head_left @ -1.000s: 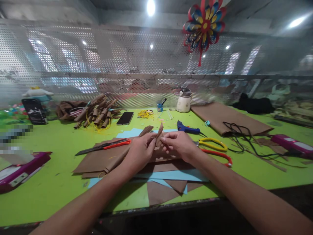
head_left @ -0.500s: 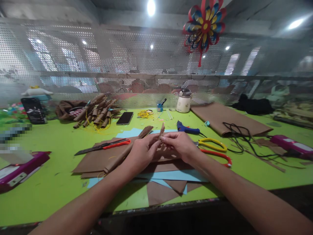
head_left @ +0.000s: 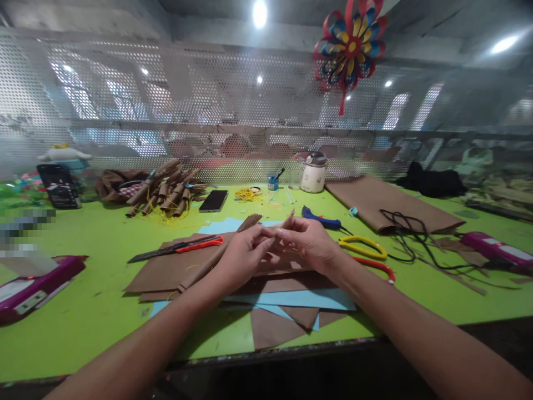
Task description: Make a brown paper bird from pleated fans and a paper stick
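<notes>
A small strip of brown paper (head_left: 288, 220) is pinched between my two hands, its pointed end sticking up. My left hand (head_left: 245, 253) closes on its lower left part with thumb and fingers. My right hand (head_left: 310, 241) grips it from the right, thumb uppermost; fingers partly hide the strip. Below my hands lie brown paper sheets (head_left: 162, 272) over light blue sheets (head_left: 291, 300). A rolled brown paper stick with a frayed end (head_left: 204, 272) lies beside my left hand. Scissors with orange handles (head_left: 200, 244) rest on the sheets to the left.
Right of my hands are yellow-handled scissors (head_left: 362, 247), an orange-red handle (head_left: 377, 268) and a blue glue gun (head_left: 320, 218). Behind sit bundled paper rolls (head_left: 166, 191), a phone (head_left: 214, 201), yellow string (head_left: 249, 194) and a white jar (head_left: 313, 175). Purple power strips (head_left: 497, 249) flank the table.
The paper strip has tilted to the right, its tip leaning toward my right hand. My right hand has shifted slightly up, and my left fingers have curled around the strip's lower end.
</notes>
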Tool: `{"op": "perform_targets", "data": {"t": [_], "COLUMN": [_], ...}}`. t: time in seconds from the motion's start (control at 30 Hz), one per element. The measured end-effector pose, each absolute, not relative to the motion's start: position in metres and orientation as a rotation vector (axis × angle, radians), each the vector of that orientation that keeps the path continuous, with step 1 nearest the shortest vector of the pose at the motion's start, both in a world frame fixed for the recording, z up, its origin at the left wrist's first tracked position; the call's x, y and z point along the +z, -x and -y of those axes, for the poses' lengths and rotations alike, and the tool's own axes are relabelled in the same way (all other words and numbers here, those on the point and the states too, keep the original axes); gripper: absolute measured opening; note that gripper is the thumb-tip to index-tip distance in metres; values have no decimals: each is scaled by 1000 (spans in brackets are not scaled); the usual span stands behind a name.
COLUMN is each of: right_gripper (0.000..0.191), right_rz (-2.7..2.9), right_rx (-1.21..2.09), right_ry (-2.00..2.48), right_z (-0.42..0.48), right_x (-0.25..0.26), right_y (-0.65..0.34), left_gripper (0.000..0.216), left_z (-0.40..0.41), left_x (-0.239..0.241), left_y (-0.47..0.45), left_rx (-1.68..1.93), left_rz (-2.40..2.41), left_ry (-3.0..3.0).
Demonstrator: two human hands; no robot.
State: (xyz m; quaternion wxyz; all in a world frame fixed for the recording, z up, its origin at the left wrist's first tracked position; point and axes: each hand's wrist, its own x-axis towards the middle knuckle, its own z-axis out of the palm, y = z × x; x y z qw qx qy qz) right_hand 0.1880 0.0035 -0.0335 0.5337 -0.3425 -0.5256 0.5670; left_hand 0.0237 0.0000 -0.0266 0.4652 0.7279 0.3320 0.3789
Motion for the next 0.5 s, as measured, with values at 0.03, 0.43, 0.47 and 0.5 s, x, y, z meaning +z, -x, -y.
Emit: {"op": "perform_targets", "data": {"t": [0.03,0.43,0.47,0.5], "right_gripper": [25,26,26,26], "right_rz": [1259,1201,1198,1194], "right_rx": [1306,1191,1193,1203], "right_ry": [822,873,874,872], "right_z": [-4,-1,-2,-2], "right_x": [-34,-31,-32,-33], "right_y": [-188,-180,-180,-180], "left_gripper": [18,28,30,31], "left_z": [0,1,1,1], "left_x": [-27,-32,-31,-30], "left_y": [-24,-26,-26,-26], "left_rx": [920,820,815,808], "left_rz": [-809,-939,-942,-941], "left_ry": [-1754,-1701,-1711,-1707]}}
